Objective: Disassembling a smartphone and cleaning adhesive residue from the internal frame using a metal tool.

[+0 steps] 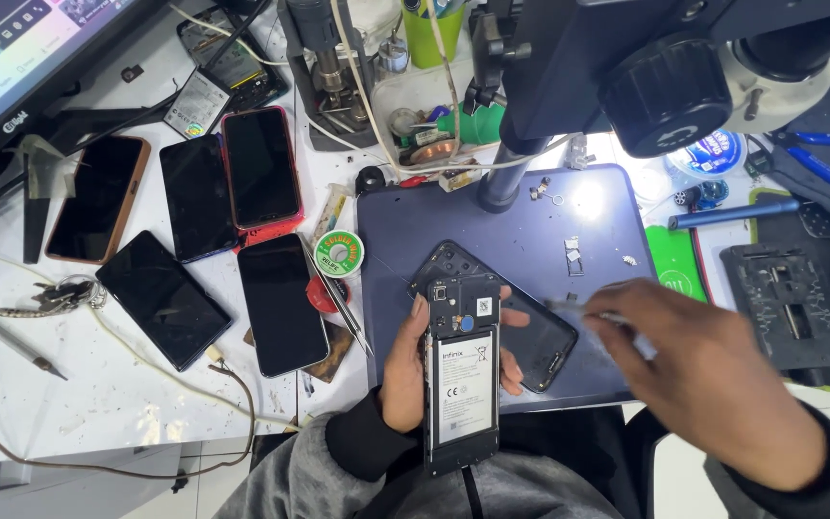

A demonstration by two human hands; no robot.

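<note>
My left hand (pixel 405 370) grips the opened phone (pixel 461 384) by its side edges, battery up, over my lap. Light, stiff, exposed parts look fragile. Right hand (pixel 713 380) pinches a blurred thin tool (pixel 578 308). Beyond: back cover (pixel 540 336) on blue mat (pixel 530 221).

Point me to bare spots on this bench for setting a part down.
Free: the blue mat between the microscope post and the back cover, and the white bench below the row of phones. Crowded: the top middle, with cables and tools, and the tool area on the right, past the right hand.
</note>
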